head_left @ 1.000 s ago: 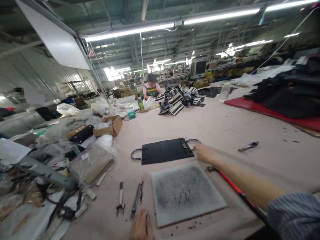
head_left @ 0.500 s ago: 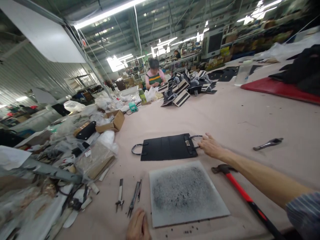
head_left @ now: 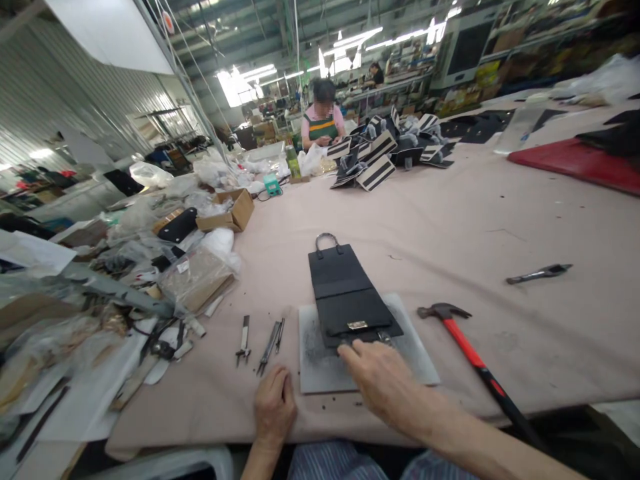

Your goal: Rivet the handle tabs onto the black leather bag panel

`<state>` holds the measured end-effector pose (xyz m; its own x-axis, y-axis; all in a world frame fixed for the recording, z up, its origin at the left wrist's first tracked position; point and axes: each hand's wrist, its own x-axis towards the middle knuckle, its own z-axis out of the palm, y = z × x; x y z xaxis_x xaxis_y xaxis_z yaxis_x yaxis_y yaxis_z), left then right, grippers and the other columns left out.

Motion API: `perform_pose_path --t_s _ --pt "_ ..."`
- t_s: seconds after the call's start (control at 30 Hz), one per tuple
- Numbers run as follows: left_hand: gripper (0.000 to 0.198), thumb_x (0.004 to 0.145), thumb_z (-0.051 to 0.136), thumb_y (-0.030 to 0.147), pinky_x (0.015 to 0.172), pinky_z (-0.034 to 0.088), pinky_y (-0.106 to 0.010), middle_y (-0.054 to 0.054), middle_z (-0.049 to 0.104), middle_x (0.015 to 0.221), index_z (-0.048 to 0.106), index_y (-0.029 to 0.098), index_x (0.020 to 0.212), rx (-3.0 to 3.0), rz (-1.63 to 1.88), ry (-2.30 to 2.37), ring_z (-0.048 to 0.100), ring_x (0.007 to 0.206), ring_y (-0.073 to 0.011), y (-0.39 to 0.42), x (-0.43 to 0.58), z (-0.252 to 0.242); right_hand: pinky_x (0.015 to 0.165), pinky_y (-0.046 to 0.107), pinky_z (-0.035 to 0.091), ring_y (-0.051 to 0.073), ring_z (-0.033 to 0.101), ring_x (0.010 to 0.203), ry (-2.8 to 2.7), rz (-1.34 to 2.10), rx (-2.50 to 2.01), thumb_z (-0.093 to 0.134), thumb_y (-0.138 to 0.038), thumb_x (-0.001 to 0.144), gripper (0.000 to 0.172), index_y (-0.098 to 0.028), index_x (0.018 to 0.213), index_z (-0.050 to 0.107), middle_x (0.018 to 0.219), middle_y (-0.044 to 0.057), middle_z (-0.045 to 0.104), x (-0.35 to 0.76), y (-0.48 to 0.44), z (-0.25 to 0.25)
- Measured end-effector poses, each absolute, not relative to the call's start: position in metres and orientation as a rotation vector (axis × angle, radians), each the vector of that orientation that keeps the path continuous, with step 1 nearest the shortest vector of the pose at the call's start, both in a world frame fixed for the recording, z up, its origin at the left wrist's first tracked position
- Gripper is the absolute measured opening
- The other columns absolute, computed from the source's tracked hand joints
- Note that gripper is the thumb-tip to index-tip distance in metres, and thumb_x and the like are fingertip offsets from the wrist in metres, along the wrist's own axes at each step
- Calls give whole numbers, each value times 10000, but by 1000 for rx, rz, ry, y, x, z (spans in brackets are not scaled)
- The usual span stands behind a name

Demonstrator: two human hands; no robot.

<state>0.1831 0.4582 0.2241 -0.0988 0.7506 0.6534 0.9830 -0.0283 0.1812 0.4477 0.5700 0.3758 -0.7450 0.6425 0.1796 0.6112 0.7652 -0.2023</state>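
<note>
A flat black handbag panel point(head_left: 345, 288) with a metal clasp and a handle at its far end lies partly over a pale, black-speckled board point(head_left: 320, 373). My right hand point(head_left: 377, 373) is closed at the panel's near end, where the other handle is mostly hidden beneath my fingers. My left hand point(head_left: 275, 403) rests on the table edge, fingers curled, left of the board; whether anything is in it cannot be seen. Just beyond it lie metal prong punches point(head_left: 270, 347) and another fork-ended punch point(head_left: 243, 341).
A red-handled hammer point(head_left: 470, 350) lies right of the board, with a dark metal hand tool point(head_left: 540, 273) beyond it. Plastic bags and scraps point(head_left: 200, 267) crowd the left. Black-and-white striped pieces point(head_left: 375, 167) are piled at the back, near a seated co-worker point(head_left: 323, 123).
My right hand has drawn the handbag panel nearer and turned it, so its clasp end now faces me over the board. My left hand stays beside the board; the view has shifted.
</note>
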Motion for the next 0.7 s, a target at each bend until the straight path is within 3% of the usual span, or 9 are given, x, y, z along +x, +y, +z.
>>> perform_pose_path --t_s 0.1,0.2,0.37,0.7 --pt "203 972 520 155 884 619 -362 -110 780 1044 722 171 990 -1843 -872 -1952 752 981 -231 457 184 226 670 324 450 217 631 749 -2731 330 -951 524 22 700 391 -195 1014 609 944 82 672 432 522 347" --pt "204 962 525 146 904 609 -366 -110 777 1060 725 176 995 -1859 -870 -2000 743 1000 -234 457 185 226 707 345 506 227 646 784 -2655 315 -972 479 20 722 492 -157 1160 615 995 101 694 437 499 311" --pt "214 940 522 114 900 601 -362 -110 772 1059 722 171 990 -1864 -911 -2001 731 1003 -238 456 186 229 783 377 567 232 676 882 -2516 231 -853 382 42 761 679 -87 1422 472 1080 144 717 459 484 269" --pt "222 939 511 138 930 594 -374 -97 779 1049 723 184 985 -1883 -1085 -2109 735 1010 -231 455 183 235 733 381 590 239 696 847 -2545 261 -810 378 17 807 589 -37 1381 499 1044 158 731 449 466 264"
